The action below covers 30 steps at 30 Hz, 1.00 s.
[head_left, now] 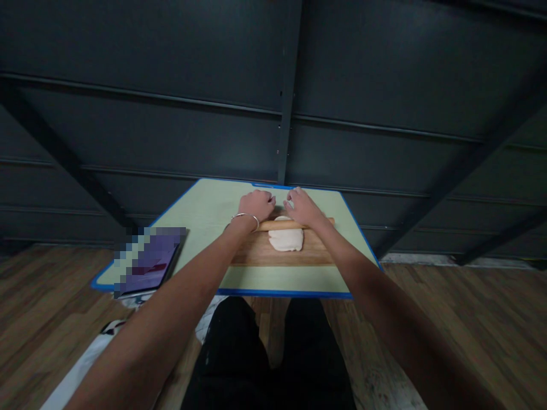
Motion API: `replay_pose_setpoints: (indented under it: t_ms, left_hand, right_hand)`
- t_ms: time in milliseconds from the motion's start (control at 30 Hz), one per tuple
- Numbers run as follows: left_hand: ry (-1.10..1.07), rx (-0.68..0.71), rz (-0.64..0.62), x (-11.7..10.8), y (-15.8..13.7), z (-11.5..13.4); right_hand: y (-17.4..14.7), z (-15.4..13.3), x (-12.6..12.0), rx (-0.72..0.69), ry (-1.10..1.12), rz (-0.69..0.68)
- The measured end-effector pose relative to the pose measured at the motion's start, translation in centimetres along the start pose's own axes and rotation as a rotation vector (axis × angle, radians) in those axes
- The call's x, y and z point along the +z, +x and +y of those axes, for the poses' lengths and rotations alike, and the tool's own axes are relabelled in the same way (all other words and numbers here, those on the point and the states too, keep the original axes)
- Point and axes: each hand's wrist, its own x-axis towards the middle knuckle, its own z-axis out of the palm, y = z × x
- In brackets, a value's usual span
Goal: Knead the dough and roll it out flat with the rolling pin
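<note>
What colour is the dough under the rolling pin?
The dough is creamy white, seen best in the head view.

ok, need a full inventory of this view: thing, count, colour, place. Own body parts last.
Rolling pin: 1, light wood, across the dough
Dough: 1 flattened piece, off-white, on the board
Board: 1, brown wood, on the table
Table: 1, pale green with blue edge, in front of the person
Tablet-like device: 1, purple screen, table's left side, partly pixelated
Panelled wall: 1, dark grey, behind the table
Floor: 1, brown planks, below
White items: count unclear, lower left
Bracelet: 1, silver, left wrist
Trousers: 1 pair, black, bottom centre
Left hand, right hand: 2, bare, at the rolling pin
</note>
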Motion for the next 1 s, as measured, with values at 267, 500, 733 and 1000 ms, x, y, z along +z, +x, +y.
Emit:
replay_pose_setpoints:
  t_ms: [267, 500, 733, 1000]
  left_hand:
    - [-0.028, -0.029, -0.007, 0.5, -0.4, -0.2]
    - [-0.045, -0.077, -0.136, 0.2, -0.6, -0.1]
    - [-0.039, -0.136, -0.106, -0.1, -1.1, 0.1]
    - [-0.057, -0.160, -0.178, -1.0, -1.9, 0.6]
  right_hand:
    - [-0.7, -0.5, -0.4, 0.091, -0.041, -0.089]
    - [-1.0, -0.5, -0.4, 0.109, 0.056, -0.134]
    - [-1.3, -0.8, -0.9, 0.101, 0.058, -0.192]
    - [-2.0, -1.2, -1.4, 0.113, 0.057, -0.208]
